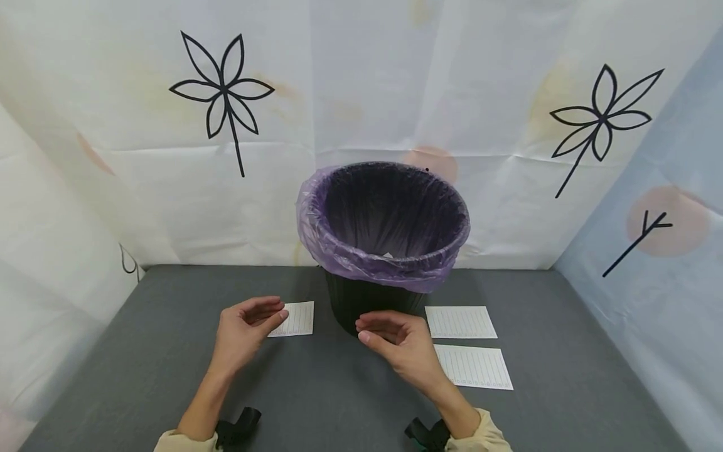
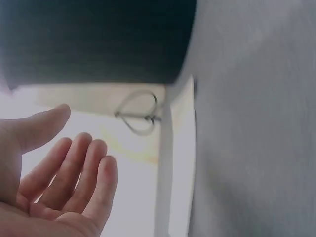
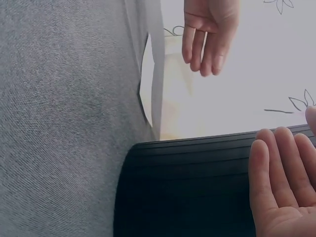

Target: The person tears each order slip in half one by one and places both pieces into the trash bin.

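My left hand [image 1: 243, 328] hovers above the table to the left of the bin, its fingers loosely bent and holding nothing. Under and beside it lies a lined white card [image 1: 299, 318]. Close in front of the black waste bin [image 1: 353, 298] is my right hand [image 1: 403, 345], also with nothing in it; its fingers [image 3: 284, 163] look relaxed in the right wrist view. A purple plastic bag [image 1: 316, 235] lines the bin and folds over its rim. Low inside the bin shows a small white scrap [image 1: 388, 255], too little visible to identify.
Right of the bin lie two more lined cards, the farther card [image 1: 460, 322] and the nearer card [image 1: 477, 367], partly behind my right hand. The grey tabletop [image 1: 322, 402] meets a white cloth backdrop [image 1: 361, 75] with drawn flowers, and a bluish cloth [image 1: 666, 314] stands at right.
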The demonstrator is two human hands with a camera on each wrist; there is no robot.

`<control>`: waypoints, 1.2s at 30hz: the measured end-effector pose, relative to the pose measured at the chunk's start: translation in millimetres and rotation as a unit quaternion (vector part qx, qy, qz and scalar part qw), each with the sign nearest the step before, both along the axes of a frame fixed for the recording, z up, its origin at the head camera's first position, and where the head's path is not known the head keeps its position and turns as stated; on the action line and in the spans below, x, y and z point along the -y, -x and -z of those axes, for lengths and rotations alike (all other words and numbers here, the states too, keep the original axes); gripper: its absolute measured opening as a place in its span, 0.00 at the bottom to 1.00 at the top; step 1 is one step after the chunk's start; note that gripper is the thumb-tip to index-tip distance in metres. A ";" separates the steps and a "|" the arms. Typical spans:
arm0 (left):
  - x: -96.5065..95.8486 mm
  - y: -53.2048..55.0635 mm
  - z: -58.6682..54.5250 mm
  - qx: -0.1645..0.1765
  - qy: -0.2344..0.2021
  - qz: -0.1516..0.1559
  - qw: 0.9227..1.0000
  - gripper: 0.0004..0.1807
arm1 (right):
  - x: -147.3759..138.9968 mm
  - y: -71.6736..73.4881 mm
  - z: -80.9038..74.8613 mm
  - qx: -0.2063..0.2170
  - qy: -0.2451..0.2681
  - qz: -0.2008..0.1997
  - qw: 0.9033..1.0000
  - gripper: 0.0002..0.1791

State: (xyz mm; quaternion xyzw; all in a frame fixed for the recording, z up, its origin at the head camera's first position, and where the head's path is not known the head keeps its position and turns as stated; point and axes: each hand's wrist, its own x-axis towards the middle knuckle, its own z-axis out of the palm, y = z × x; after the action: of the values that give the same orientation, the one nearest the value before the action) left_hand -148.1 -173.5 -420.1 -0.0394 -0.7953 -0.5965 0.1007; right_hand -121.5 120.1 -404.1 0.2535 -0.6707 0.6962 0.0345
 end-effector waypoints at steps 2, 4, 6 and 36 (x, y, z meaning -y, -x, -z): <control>8.5 3.1 4.9 -0.008 0.014 -0.023 1.000 0.18 | 1.2 0.4 1.7 0.005 -0.003 -0.001 1.000 0.13; 16.9 6.1 9.6 -0.007 0.031 -0.048 0.998 0.19 | 2.9 0.7 3.6 0.009 -0.008 -0.002 1.000 0.13; 24.0 9.4 13.5 0.001 0.048 -0.074 0.996 0.20 | 5.5 0.8 5.8 0.012 -0.010 -0.006 1.000 0.13; 46.4 27.1 43.4 0.071 0.167 0.005 0.983 0.48 | 105.6 37.3 29.2 0.076 -0.129 0.000 0.989 0.21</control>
State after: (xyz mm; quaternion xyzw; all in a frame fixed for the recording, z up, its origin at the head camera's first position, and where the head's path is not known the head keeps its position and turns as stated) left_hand -175.3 -220.0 -463.6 -0.0177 -0.8886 -0.4572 0.0330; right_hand -158.8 14.5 -433.3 0.2018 -0.7558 0.6209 -0.0499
